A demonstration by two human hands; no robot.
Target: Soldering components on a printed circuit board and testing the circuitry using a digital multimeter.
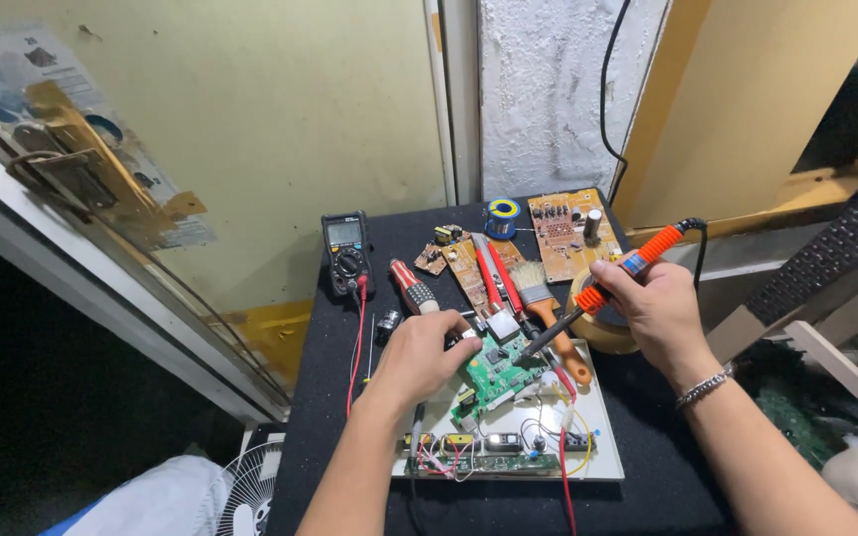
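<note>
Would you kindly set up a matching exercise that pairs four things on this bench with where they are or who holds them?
Things:
1. soldering iron
2. green board
3. multimeter
4. solder spool

Places:
A. at the table's far edge, beside a brown board
B. held in the right hand
C. under the left hand, on a white panel
D. at the table's left side, red lead attached

Pairs: 1-B, 2-C, 3-D, 4-A
</note>
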